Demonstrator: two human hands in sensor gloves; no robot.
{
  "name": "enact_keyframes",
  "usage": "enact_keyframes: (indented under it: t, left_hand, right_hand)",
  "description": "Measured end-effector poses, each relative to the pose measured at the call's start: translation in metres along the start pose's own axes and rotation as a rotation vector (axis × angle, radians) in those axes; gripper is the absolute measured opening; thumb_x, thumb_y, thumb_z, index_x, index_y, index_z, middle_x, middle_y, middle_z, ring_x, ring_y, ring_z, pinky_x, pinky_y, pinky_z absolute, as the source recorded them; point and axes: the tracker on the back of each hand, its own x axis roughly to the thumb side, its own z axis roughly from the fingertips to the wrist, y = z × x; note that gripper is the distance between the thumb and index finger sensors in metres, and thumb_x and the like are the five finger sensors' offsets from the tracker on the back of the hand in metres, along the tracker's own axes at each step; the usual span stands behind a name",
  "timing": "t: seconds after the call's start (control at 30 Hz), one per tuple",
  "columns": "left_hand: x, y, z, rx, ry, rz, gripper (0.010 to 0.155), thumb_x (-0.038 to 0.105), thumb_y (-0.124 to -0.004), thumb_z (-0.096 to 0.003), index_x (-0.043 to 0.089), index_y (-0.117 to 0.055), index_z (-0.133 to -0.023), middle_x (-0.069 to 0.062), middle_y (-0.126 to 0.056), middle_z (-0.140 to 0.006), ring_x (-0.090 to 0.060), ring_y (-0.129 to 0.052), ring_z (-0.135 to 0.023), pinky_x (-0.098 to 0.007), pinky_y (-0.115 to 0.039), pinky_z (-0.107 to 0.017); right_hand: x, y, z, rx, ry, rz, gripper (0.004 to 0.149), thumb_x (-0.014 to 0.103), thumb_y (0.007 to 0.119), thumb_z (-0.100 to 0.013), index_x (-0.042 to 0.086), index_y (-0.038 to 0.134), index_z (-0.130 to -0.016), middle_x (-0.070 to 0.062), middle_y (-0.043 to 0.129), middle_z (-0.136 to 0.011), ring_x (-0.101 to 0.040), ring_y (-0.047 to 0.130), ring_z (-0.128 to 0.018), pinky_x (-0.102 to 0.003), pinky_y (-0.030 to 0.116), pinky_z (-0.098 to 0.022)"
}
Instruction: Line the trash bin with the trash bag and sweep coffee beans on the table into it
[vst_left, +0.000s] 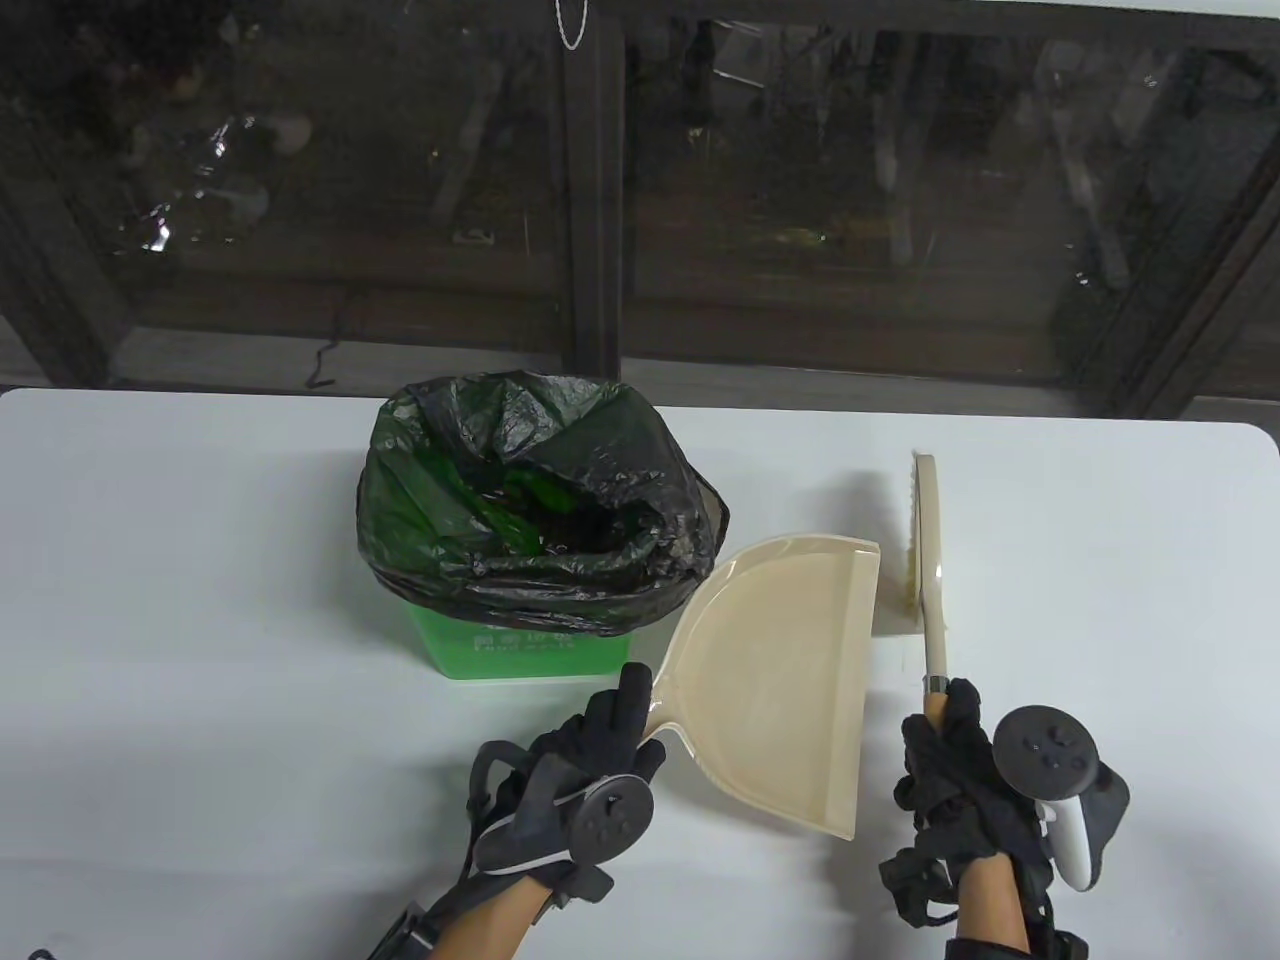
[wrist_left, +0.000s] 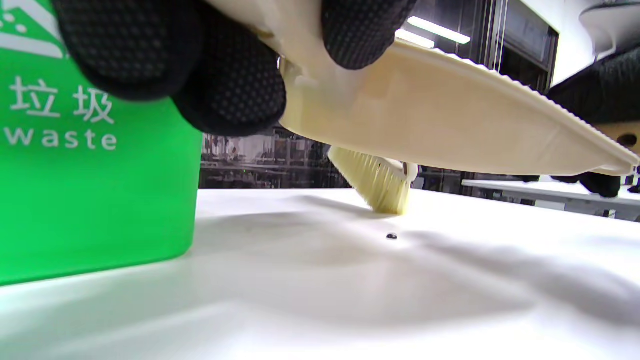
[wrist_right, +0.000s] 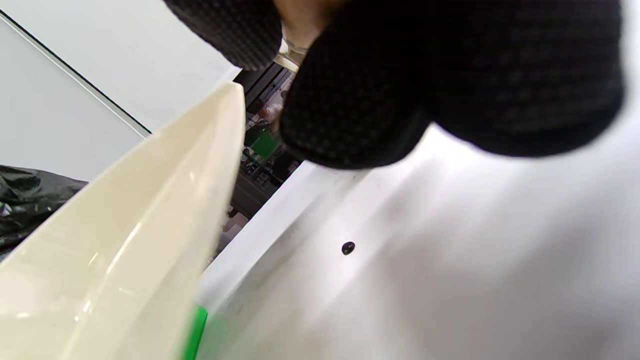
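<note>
On the white surface (vst_left: 200, 560), the green trash bin (vst_left: 510, 655) sits at center, lined with the black trash bag (vst_left: 530, 500). At its 4 o'clock, the left hand (vst_left: 585, 775) holds the cream dustpan (vst_left: 790, 670) raised off the surface, fingers (wrist_left: 230, 85) curled round its handle. The right hand (vst_left: 960, 770) grips the brush (vst_left: 928, 560), fingers wrapped round its handle, bristles touching down. One coffee bean (wrist_left: 391, 236) lies under the dustpan.
</note>
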Motion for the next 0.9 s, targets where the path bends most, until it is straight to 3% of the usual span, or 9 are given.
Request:
enact_keyframes:
  t: [0.5,0.9]
  left_hand:
    - [-0.008,-0.019,0.000,-0.092,0.035,-0.002,0.066,0.028,-0.064,-0.0717,-0.013,-0.040,-0.118,-0.028,-0.072,-0.101,-0.034,-0.099,-0.054,-0.047,-0.084,-0.041]
    - [-0.015,-0.027,-0.004,-0.137,0.073,0.004,0.066,0.027,-0.064,-0.0720,-0.014,-0.040,-0.118,-0.029,-0.072,-0.101,-0.034,-0.099,-0.054,-0.047,-0.083,-0.040]
  right_hand:
    - [0.004,0.003,0.000,0.015,-0.008,0.043,0.067,0.031,0.069,-0.055,-0.004,0.037,-0.102,-0.017,0.090,-0.064,-0.013,0.099,-0.027,-0.033,0.091,-0.013]
    - [0.037,-0.004,0.017,0.023,-0.141,0.119,0.066,0.030,0.069,-0.055,-0.005,0.038,-0.102,-0.018,0.090,-0.063,-0.013,0.099,-0.027,-0.033,0.090,-0.012]
